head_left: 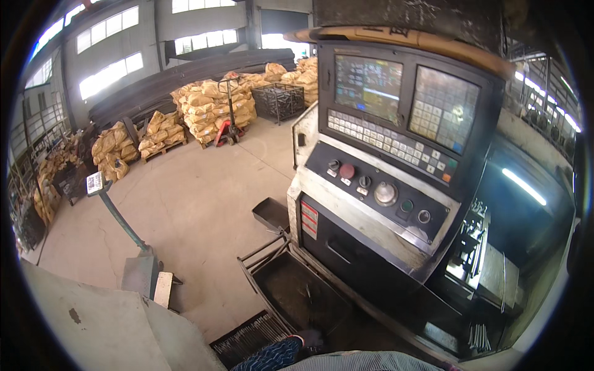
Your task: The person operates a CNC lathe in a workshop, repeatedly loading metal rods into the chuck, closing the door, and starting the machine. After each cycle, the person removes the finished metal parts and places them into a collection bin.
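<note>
rods [250, 340] lie side by side just left of the left grip [312, 339], which shows dimly; i cannot tell whether it is wide, narrow or holding something. a dark tray [297, 285] sits just beyond it, a control panel [365, 179] farther up and right.

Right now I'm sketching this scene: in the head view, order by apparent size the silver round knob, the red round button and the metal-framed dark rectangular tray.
1. Metal-framed dark rectangular tray
2. Silver round knob
3. Red round button
</note>
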`<move>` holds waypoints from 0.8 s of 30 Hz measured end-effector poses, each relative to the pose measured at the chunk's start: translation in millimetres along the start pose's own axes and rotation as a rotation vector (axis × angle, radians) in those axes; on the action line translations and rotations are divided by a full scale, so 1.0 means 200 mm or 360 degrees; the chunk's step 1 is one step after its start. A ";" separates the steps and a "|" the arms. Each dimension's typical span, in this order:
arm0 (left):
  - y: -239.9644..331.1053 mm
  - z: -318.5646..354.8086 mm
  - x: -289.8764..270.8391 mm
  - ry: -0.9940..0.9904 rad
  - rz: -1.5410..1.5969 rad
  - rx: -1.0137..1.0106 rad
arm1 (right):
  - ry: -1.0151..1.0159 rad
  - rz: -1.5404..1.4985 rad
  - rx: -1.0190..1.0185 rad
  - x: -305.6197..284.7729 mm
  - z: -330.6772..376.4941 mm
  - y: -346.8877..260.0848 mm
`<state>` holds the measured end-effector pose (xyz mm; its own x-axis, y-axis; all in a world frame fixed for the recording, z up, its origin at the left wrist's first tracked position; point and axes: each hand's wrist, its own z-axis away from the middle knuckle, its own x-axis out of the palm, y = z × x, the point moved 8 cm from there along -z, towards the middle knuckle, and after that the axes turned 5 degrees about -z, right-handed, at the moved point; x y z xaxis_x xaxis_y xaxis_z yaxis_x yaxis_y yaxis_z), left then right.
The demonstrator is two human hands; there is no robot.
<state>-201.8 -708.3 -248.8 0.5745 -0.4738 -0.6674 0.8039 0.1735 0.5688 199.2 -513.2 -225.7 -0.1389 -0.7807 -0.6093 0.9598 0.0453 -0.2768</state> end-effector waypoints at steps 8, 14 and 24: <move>-0.14 -0.10 -0.11 0.0406 -0.0038 0.0293 | 0.0114 -0.0015 -0.0042 -0.13 0.17 -0.33; -0.33 -0.06 -0.25 0.0371 -0.0048 -0.0011 | 0.0149 -0.0036 0.0072 -0.02 0.33 -0.24; 0.22 0.37 -1.01 0.0841 0.1707 0.0515 | 0.0016 0.0072 0.0480 0.54 0.69 0.24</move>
<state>-293.8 -668.4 -53.3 0.9708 0.1952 0.1395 -0.1427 0.0019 0.9898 264.9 -681.0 -201.6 -0.0957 -0.7758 -0.6237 0.9939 -0.1087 -0.0172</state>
